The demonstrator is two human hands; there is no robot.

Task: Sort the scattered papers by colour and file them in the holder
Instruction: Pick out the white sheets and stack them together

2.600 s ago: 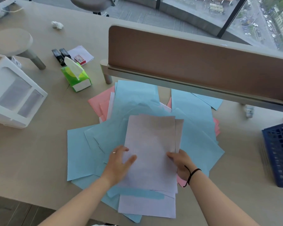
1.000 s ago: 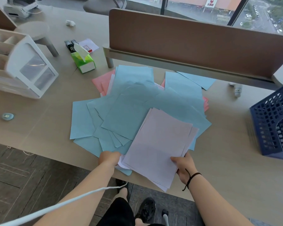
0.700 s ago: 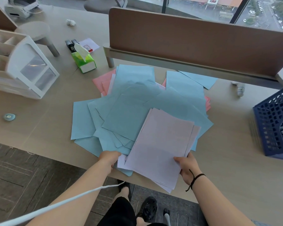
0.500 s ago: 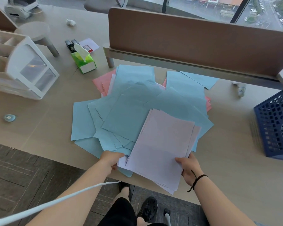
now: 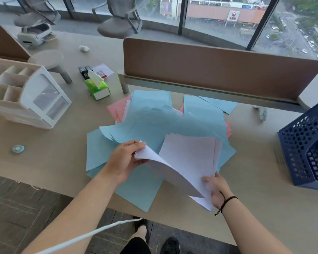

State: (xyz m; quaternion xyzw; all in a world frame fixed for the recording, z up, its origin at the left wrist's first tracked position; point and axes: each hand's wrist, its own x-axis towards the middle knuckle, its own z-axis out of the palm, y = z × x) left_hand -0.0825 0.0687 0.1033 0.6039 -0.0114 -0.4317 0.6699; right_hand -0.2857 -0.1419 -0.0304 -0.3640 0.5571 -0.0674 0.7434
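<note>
Step in hand: we judge that we are lifting the white stack (image 5: 189,162) clear of the blue sheets (image 5: 151,118).
Left hand (image 5: 124,161): its fingers (image 5: 136,143) pinch the stack's curled left corner.
Right hand (image 5: 216,188): thumb on top at the near right edge, holding the stack; the other fingers are hidden beneath.
Holder (image 5: 307,153): dark blue, at the right of the surface (image 5: 44,158), well apart from the stack.
Doing it well: we should square the edges before carrying, so no blue or pink sheets (image 5: 116,109) ride along.
</note>
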